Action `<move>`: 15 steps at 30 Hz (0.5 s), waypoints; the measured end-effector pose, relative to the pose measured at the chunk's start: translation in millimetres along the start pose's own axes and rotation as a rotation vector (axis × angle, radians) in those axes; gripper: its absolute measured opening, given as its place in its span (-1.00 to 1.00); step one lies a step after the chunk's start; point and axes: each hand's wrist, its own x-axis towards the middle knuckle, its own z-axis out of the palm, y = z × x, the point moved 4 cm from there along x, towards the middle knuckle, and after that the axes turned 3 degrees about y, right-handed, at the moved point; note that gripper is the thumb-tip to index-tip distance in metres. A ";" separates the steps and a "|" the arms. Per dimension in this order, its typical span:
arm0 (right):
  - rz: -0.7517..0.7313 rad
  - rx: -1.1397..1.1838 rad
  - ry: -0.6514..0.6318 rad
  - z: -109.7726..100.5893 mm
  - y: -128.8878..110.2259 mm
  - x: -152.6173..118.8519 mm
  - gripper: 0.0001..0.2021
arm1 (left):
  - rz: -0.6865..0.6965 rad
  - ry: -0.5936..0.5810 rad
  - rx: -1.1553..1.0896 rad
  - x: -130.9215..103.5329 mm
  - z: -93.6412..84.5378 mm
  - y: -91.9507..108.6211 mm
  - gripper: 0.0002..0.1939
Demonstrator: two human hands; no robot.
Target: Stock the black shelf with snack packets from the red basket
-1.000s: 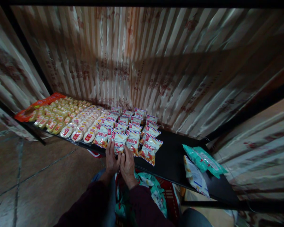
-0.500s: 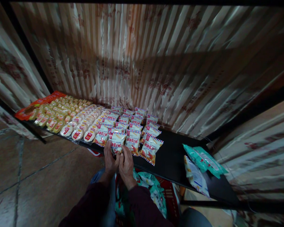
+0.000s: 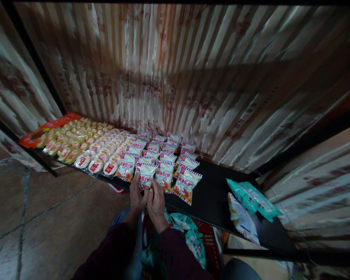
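Observation:
Rows of small white-and-orange snack bags with striped edges stand on a black shelf [image 3: 212,186]. At the front of one row, a snack bag [image 3: 146,173] is held between my two hands. My left hand [image 3: 137,198] grips its left lower side, and my right hand [image 3: 155,200] grips its right lower side, the two hands touching each other. Right beside it stands another snack bag [image 3: 164,175], with a tilted one [image 3: 186,184] farther right. Round white wrapped pastries [image 3: 96,165] lie in rows to the left.
Small yellow wrapped cakes [image 3: 72,155] and an orange package [image 3: 48,128] fill the shelf's left end. Green bags [image 3: 253,198] and a striped bag [image 3: 243,219] lie at its right. More green bags [image 3: 194,243] sit below the shelf's edge. Pleated sheeting [image 3: 163,77] hangs behind.
The hands remain around the same front bag, with only a very slight shift. The rest of the shelf looks the same.

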 end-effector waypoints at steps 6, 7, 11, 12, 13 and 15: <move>-0.003 -0.020 0.011 2.7 3.5 0.6 -0.62 | -0.004 -0.009 0.023 0.4 2.0 -1.2 -0.36; -0.004 -0.022 0.011 2.9 3.5 0.8 -0.62 | -0.003 -0.012 0.027 0.8 2.1 -1.2 -0.36; -0.005 -0.029 0.001 2.8 2.6 2.5 -0.61 | -0.002 -0.016 0.016 3.3 1.9 -0.9 -0.36; -0.004 -0.029 -0.004 2.8 2.4 2.9 -0.61 | -0.001 -0.018 0.011 3.9 1.9 -0.7 -0.36; -0.003 -0.029 -0.006 2.8 2.2 3.3 -0.61 | 0.000 -0.021 0.007 4.4 2.1 -0.5 -0.36; -0.005 -0.033 -0.007 2.9 2.4 3.8 -0.61 | -0.001 -0.026 0.012 5.1 2.7 -0.2 -0.37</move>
